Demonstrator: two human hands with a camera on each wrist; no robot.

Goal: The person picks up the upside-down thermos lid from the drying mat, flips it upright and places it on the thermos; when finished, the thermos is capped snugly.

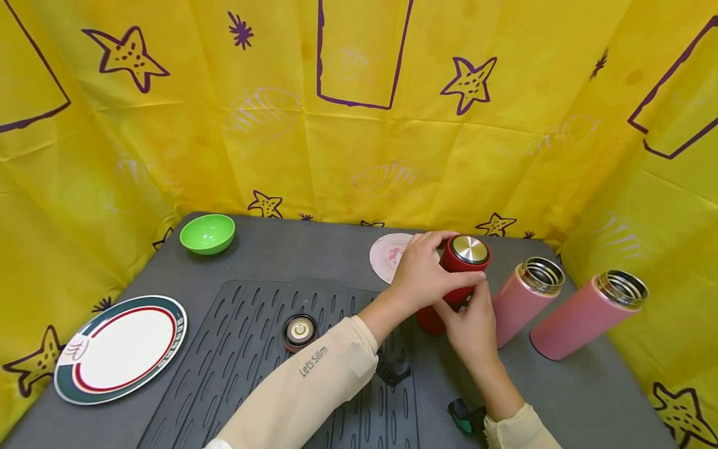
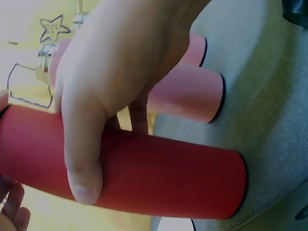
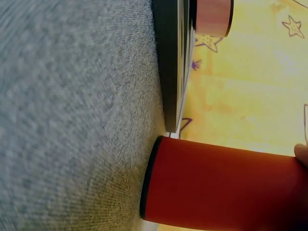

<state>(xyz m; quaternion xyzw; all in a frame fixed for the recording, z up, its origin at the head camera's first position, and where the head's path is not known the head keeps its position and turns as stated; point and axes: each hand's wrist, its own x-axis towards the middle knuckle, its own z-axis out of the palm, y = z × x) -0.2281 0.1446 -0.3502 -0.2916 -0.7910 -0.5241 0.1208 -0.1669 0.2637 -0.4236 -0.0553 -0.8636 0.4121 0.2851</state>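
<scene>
A red thermos flask [image 1: 457, 294] with a silver-topped lid [image 1: 470, 249] stands on the grey table, right of the ridged mat. My left hand [image 1: 421, 274] grips the flask's upper end around the lid, its thumb stretched across the front. Below it, my right hand [image 1: 471, 327] holds the body. In the left wrist view, the right hand [image 2: 113, 67] has its thumb pressed on the near side of the flask [image 2: 168, 175]. The right wrist view shows the flask's black-edged base [image 3: 151, 178] at the table surface. Palms and some fingertips are hidden.
Two pink flasks [image 1: 518, 302] [image 1: 583, 321] stand uncapped at the right. A round cap [image 1: 300, 330] lies on the dark ridged mat [image 1: 241, 324]. Behind my left hand is a pink disc [image 1: 384, 259]. A green bowl [image 1: 207, 235] and a rimmed plate [image 1: 126, 352] are at the left.
</scene>
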